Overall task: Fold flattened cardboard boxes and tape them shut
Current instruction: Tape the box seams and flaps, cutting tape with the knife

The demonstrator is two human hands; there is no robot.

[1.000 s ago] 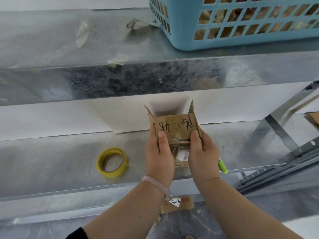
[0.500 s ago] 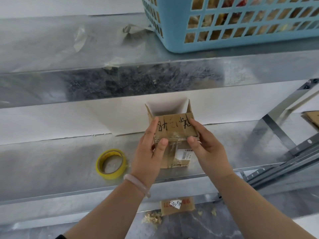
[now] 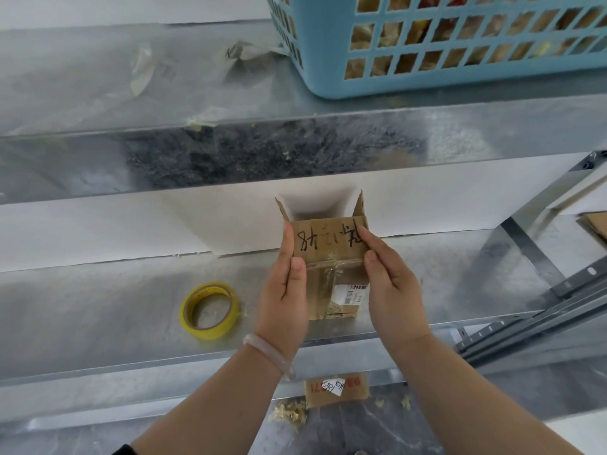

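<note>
As hands (image 3: 282, 303) (image 3: 391, 297) pinch, box (image 3: 328, 239) between

Brown box (image 3: 331, 257), black scrawl; yellow tape roll (image 3: 210, 311); blue basket (image 3: 460, 77).

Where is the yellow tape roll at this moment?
In the head view, the yellow tape roll lies flat on the metal shelf, just left of the left hand, which holds the cardboard box; nothing touches the roll.

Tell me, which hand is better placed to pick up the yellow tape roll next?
Probably the left hand: the tape roll lies on the shelf just left of it, while the right hand sits beyond the cardboard box.
</note>
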